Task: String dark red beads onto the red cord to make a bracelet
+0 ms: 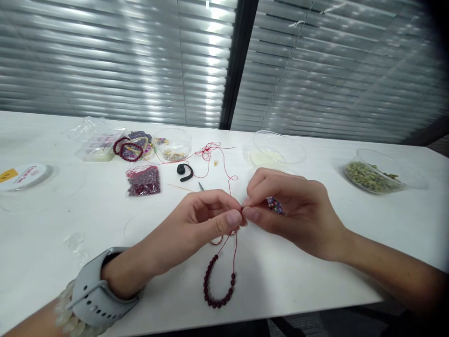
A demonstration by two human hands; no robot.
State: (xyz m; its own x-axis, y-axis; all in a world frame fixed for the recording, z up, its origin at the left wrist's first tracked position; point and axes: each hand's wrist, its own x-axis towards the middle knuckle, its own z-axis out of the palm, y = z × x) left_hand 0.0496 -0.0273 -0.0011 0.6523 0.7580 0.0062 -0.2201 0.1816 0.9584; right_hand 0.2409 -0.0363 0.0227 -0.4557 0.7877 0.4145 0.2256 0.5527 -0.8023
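My left hand and my right hand meet above the table, thumb and forefinger pinched on each. Between their fingertips is red cord; a tiny dark spot shows there, too small to name. Two strands hang from the pinch to a loop of dark red beads below the hands. Behind my left hand lies a pair of scissors, mostly hidden, with its tip and part of the handles showing. Dark multicoloured beads are partly covered by my right hand.
A bag of dark red beads, a black earpiece and tangled red cord lie beyond. Beaded bracelets sit further left. A tub of green pieces stands right, a white spool left. Blinds back the table.
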